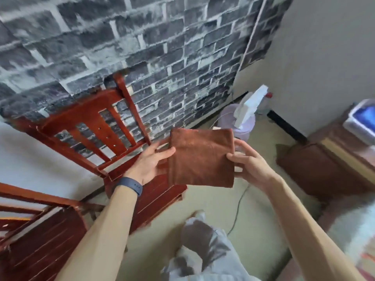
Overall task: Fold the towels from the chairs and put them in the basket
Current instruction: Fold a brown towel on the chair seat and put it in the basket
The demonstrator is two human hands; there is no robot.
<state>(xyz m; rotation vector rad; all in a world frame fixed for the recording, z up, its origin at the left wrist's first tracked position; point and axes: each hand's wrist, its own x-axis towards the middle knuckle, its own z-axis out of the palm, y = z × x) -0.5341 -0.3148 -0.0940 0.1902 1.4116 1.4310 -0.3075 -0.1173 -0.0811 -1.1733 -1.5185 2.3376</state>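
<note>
A folded brown towel (200,157) hangs in the air between both hands, just right of the red wooden chair (91,126). The left hand (151,163) pinches its left edge under the thumb. The right hand (250,166) pinches the right edge, fingers (244,147) spread behind it.

There is one view only: a wide-angle camera on the person's head, facing forward and down along both forearms, with the left hand (151,162) and right hand (249,165) close in near mid-frame. The view sits tilted, with the brick wall (142,47) filling the top and the floor (253,230) the bottom. Their meeting line slants across the frame, and the edges are blurred.
</note>
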